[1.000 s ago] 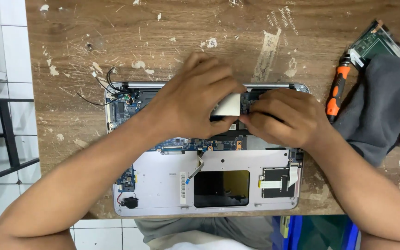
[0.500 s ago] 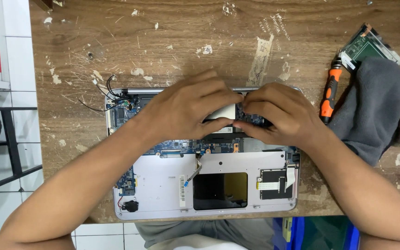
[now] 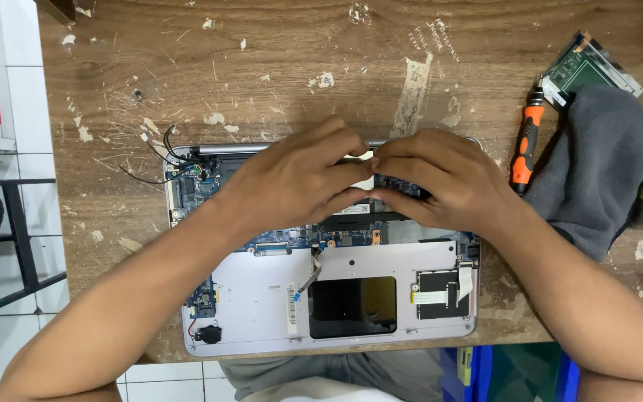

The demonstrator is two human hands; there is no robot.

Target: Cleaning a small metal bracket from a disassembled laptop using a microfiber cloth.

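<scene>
Starting at the left, thin black wires [image 3: 164, 152] stick out just past the left hand's wrist, at the corner of the open laptop [image 3: 262, 313]. Its blue board [image 3: 195, 190] shows beside that wrist. The left hand [image 3: 292, 182] lies over the middle of the laptop, fingers bent. It pinches a small white piece [image 3: 364, 181] with its thumb and fingers. The right hand [image 3: 440, 182] meets it fingertip to fingertip and pinches the same piece from the other side. That piece sits right between both hands, over the laptop. Near the right hand lies an orange screwdriver [image 3: 524, 145]. Further right is a grey cloth [image 3: 597, 171], with a green board [image 3: 588, 68] above it.
</scene>
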